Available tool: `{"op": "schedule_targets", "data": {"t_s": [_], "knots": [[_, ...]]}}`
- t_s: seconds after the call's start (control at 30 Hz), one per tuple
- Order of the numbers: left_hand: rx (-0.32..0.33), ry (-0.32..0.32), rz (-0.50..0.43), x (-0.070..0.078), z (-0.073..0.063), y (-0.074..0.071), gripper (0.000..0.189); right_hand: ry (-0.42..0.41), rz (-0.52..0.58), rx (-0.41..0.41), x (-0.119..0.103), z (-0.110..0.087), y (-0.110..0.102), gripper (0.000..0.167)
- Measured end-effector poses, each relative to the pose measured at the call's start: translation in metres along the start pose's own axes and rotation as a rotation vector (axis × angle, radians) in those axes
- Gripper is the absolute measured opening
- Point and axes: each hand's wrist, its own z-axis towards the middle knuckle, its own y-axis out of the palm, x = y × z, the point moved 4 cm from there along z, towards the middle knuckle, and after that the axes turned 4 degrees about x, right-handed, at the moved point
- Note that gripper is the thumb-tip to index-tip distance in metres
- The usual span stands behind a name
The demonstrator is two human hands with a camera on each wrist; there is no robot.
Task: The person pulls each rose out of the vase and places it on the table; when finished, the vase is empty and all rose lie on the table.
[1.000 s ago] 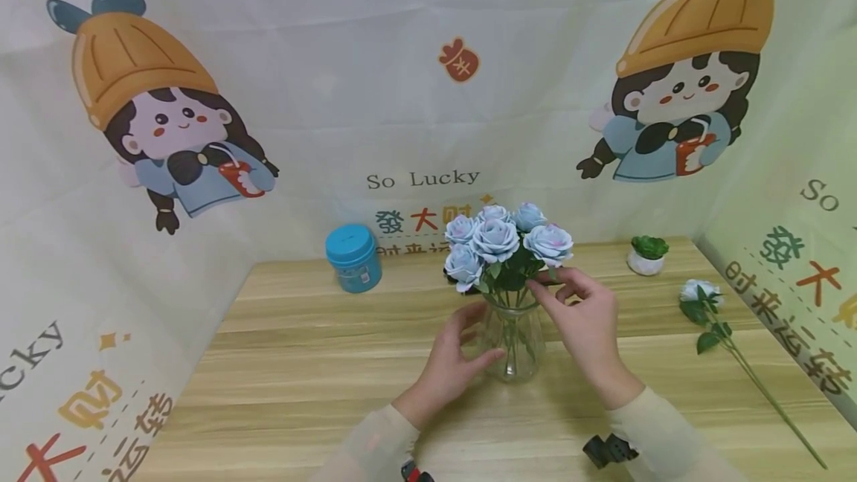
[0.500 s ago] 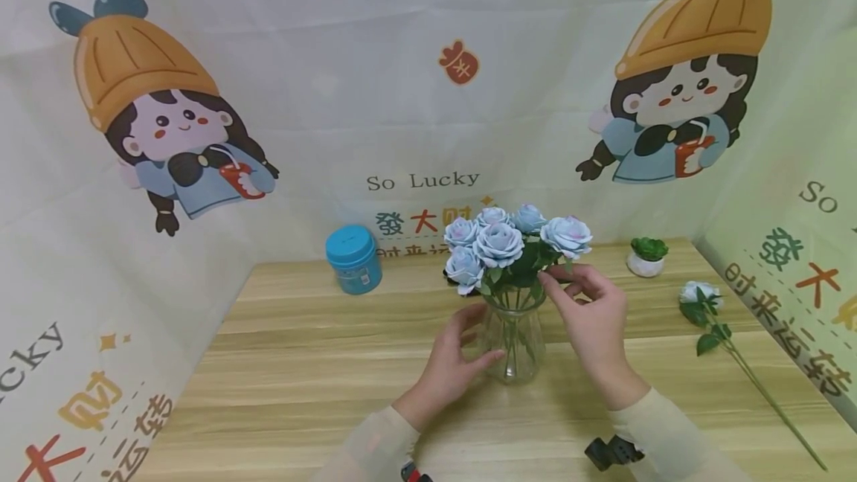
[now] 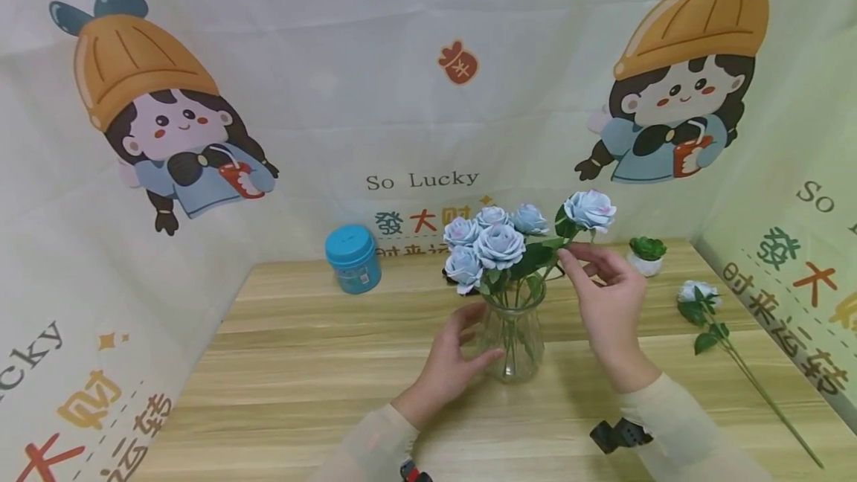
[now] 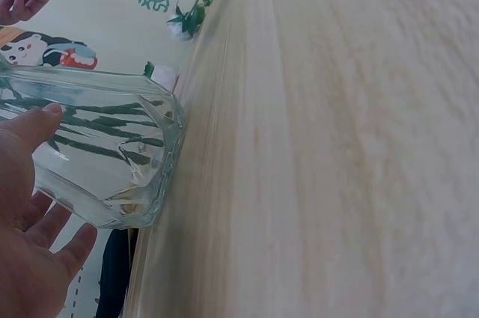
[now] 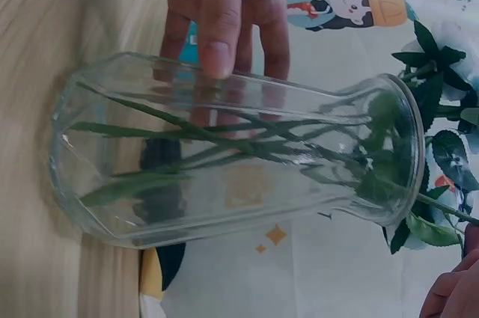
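One rose (image 3: 591, 210) has just come away from the rest. A second ago it sat at the right edge of the bunch; now it stands off to the right and a little higher, a gap between it and the other roses (image 3: 498, 245), and the right hand (image 3: 608, 307) has travelled out with it. That hand's thumb and forefinger pinch it low, just under the bloom, with the other fingers loosely bent behind.

The left hand (image 3: 447, 363) hasn't shifted. It cups the near left side of the glass vase (image 3: 512, 344), thumb in front and fingers spread round behind, and the vase stands upright on the desk (image 3: 301, 378) where it was. How hard it grips I cannot tell.

From the right wrist's side, a stem (image 5: 449, 209) runs from the mouth of the vase toward the right hand, so I'd judge the pinched rose is only partly drawn out, its foot inside the glass. Which of the crossing stems is its own I can't make out. As I read it, this one flower is now being handled apart from the bunch, while the remaining blooms have barely stirred. The loose rose (image 3: 719, 331) lying at the right goes untouched.
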Motion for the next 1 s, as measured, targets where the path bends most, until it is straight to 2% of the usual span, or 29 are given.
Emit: {"op": "schedule_targets", "data": {"t_s": [0.23, 0.4, 0.6, 0.83, 1.0], "knots": [[0.009, -0.004, -0.009, -0.002, 0.000, 0.001, 0.072, -0.029, 0.004, 0.021, -0.010, 0.018, -0.004, 0.020], [0.015, 0.005, -0.016, -0.003, 0.001, 0.001, 0.071, -0.043, 0.052, 0.044, -0.019, 0.031, -0.008, 0.020], [0.009, -0.004, -0.010, -0.002, -0.001, 0.000, 0.071, -0.018, 0.183, 0.017, -0.030, 0.047, -0.012, 0.017], [0.008, -0.007, -0.018, -0.001, -0.001, -0.001, 0.071, 0.019, 0.235, 0.006, -0.043, 0.060, -0.021, 0.017], [0.005, -0.007, -0.018, -0.002, 0.000, 0.000, 0.072, 0.063, 0.395, 0.042, -0.048, 0.068, -0.030, 0.017]]}}
